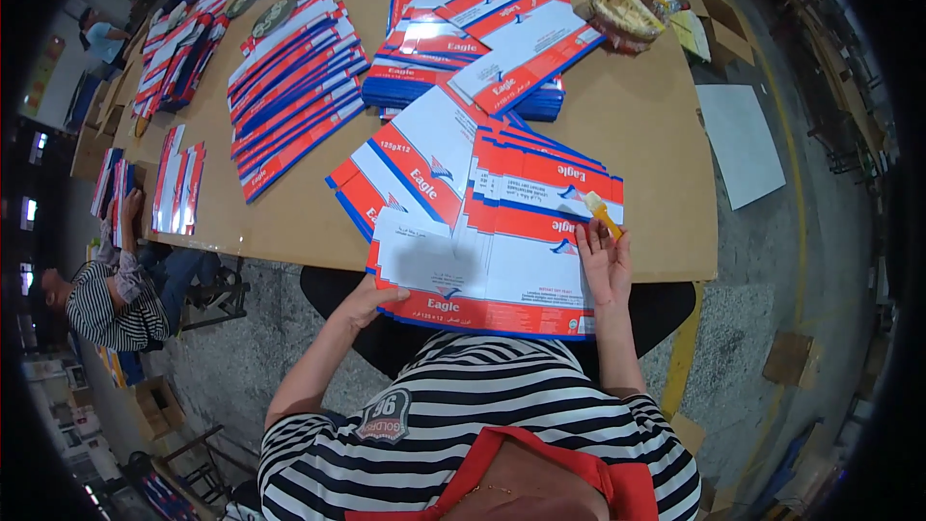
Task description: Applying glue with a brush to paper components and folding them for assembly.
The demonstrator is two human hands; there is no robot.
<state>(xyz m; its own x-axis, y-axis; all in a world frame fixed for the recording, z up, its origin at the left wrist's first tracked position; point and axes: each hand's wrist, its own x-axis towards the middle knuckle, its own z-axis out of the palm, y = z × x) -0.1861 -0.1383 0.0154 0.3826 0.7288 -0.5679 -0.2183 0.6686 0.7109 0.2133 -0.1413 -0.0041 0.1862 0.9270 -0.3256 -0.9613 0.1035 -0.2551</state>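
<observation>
Large brown cardboard-topped work table fills the upper middle of the frame, over a grey concrete floor with a yellow painted line at right. Flat red, white and blue printed carton blanks lie in roughly five batches on the table: a fanned row at upper left, a blue-edged stack at top centre, a small pile at the left edge, more at the far upper left, and the front stack at centre, overhanging the near table edge. Left hand pinches the front stack's lower left corner, thumb on top. Right hand lies on its right edge, fingers extended and together, pinching a small yellow-handled brush. One round woven basket sits at upper right. One seated person in a striped top is at lower left; two more people stand at far upper left.
</observation>
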